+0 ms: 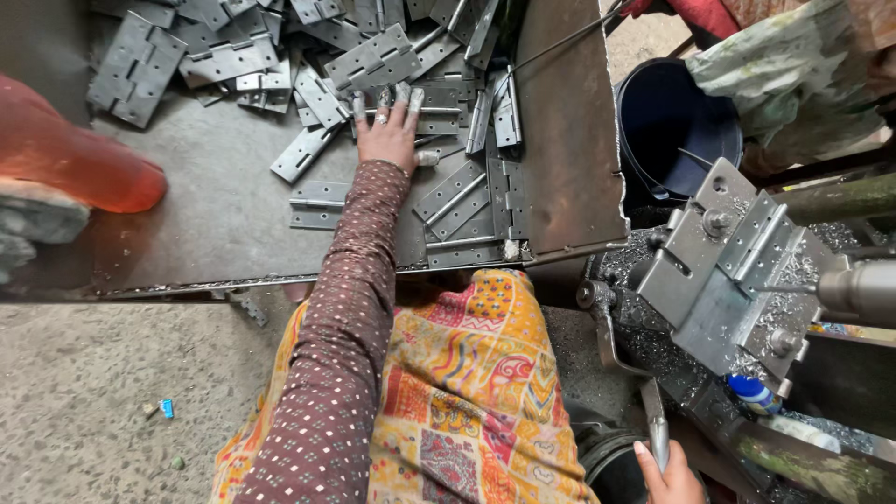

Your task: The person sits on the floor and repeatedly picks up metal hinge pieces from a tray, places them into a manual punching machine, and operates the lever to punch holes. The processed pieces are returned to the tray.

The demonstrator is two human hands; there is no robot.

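My left hand (387, 126) reaches forward onto a metal tray (224, 233) and rests its taped fingers on a grey metal hinge (425, 117) in a heap of several hinges (243, 56). At the bottom right, my right hand (667, 476) grips the metal lever handle (653, 415) of a drilling jig (723, 271). One hinge (761, 243) is clamped in that jig, facing a drill spindle (859, 289). Metal swarf covers the machine bed around the jig.
A dark blue bucket (677, 121) stands beyond the jig. An orange-red object (75, 159) lies at the tray's left. A folded cloth (793, 75) is at the top right. A patterned cloth (467, 392) covers my lap; concrete floor (93, 392) lies to the left.
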